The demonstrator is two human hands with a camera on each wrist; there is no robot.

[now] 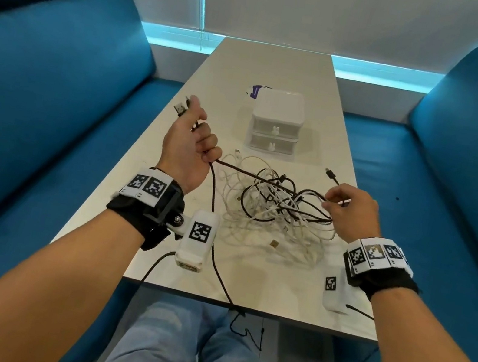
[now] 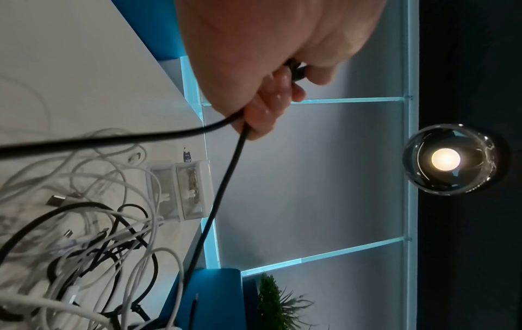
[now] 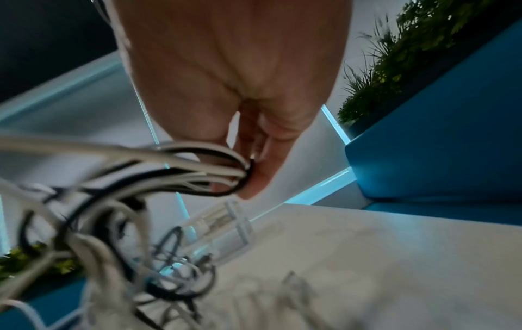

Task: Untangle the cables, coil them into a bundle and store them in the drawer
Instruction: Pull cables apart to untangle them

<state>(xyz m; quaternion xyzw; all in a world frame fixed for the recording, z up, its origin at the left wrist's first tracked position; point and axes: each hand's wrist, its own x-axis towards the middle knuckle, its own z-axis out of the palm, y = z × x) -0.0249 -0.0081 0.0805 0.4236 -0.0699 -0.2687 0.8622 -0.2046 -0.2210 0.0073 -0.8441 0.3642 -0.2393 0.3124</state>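
From the head camera, the drawer unit point(image 1: 276, 120), a small white box of two stacked drawers, both closed, stands on the bench point(image 1: 283, 67). Just in front of it lies the tangle of cables point(image 1: 274, 209), white and black leads knotted together. The left hand point(image 1: 188, 146), raised to the left of the drawer unit, is fisted round a black cable point(image 1: 214, 186) whose plug ends poke out above the thumb. The right hand point(image 1: 350, 210), at the tangle's right edge, pinches several loops.

At the left wrist, curled fingers point(image 2: 262, 107) clamp the black cable point(image 2: 223, 192), which runs off in two strands; the drawer unit point(image 2: 183, 192) stands behind the tangle point(image 2: 84, 245).

At the right wrist, blurred, fingertips point(image 3: 259, 176) nip a bunch of white and black loops point(image 3: 197, 169) lifted off the bench point(image 3: 395, 256).
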